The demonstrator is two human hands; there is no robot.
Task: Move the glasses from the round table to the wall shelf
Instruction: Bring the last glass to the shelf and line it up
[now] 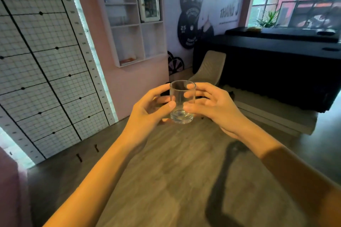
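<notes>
A clear, empty drinking glass point(182, 102) is held upright in the air at the centre of the view, above the wooden floor. My left hand point(149, 110) grips it from the left, thumb across its front. My right hand point(212, 106) grips it from the right, fingers wrapped around the far side. The white wall shelf point(135, 24) hangs on the pink wall ahead and to the upper left; a few clear glasses point(118, 20) stand faintly in its middle-left compartment. The round table is out of view.
A beige chair point(208, 69) stands just beyond the glass. A long black counter point(267, 68) fills the right side. A grid panel point(42, 64) leans along the left wall. A framed box point(149, 2) sits in the shelf's upper right compartment.
</notes>
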